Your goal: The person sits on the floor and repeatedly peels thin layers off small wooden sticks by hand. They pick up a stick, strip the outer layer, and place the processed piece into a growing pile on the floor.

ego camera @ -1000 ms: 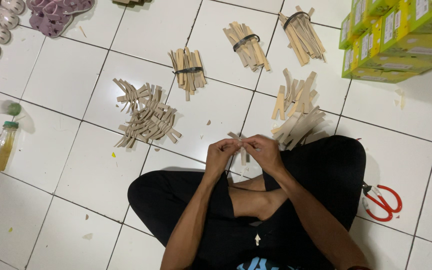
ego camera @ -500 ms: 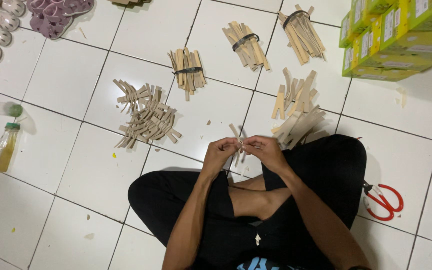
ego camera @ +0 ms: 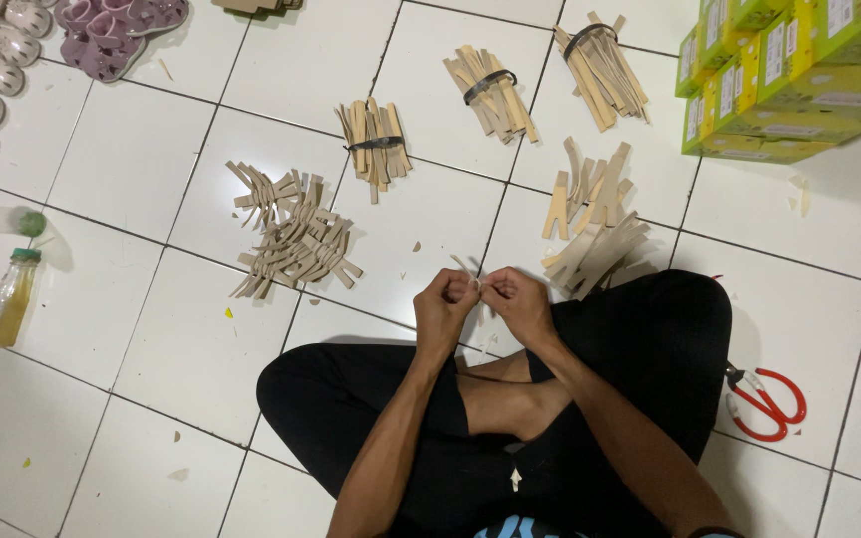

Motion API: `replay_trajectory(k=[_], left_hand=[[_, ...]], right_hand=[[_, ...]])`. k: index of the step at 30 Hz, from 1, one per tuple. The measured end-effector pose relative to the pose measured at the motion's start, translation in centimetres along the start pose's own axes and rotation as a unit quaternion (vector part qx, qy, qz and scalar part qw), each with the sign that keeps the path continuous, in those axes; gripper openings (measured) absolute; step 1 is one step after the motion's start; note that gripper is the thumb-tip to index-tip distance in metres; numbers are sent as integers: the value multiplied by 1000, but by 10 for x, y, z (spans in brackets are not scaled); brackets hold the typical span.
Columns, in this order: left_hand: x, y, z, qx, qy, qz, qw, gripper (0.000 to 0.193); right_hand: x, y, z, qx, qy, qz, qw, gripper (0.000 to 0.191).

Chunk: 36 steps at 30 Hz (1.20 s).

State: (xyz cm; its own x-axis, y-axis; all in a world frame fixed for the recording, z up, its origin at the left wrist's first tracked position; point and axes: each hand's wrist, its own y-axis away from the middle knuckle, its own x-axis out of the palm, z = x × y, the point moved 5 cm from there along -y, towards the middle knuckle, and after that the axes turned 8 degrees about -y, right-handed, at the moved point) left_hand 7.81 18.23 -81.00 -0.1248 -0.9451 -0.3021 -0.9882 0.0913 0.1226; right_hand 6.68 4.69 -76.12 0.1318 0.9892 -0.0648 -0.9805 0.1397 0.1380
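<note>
Hands meeting above the crossed legs: left hand [ego camera: 443, 299] and right hand [ego camera: 516, 297] both pinch one small tan strip [ego camera: 464, 267]; loose strip pile [ego camera: 598, 257] just beyond the right hand; red scissors [ego camera: 767, 403] beside the knee.

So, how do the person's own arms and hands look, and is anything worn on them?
Both arms are bare from the hands up to the lower edge of the picture; no sleeves show. The left hand and the right hand wear no gloves, and no rings or watch can be made out. Dark trousers cover the crossed legs.
</note>
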Motion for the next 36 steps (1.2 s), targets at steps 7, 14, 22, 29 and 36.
replay_trajectory(k=[7, 14, 22, 29, 36], left_hand=[[0, -6, 9, -50, 42, 68, 996, 18], [2, -7, 11, -88, 134, 169, 973, 20], [6, -2, 9, -56, 58, 138, 987, 23], [6, 3, 13, -50, -19, 121, 991, 24], [2, 6, 9, -22, -56, 113, 992, 23]], right_hand=[[-1, -2, -7, 133, -218, 107, 961, 21], [-4, -4, -5, 86, -108, 102, 985, 20], [-4, 0, 10, -16, -42, 59, 997, 20], [-2, -2, 3, 2, -75, 89, 993, 24], [-2, 2, 5, 35, 27, 110, 993, 40]])
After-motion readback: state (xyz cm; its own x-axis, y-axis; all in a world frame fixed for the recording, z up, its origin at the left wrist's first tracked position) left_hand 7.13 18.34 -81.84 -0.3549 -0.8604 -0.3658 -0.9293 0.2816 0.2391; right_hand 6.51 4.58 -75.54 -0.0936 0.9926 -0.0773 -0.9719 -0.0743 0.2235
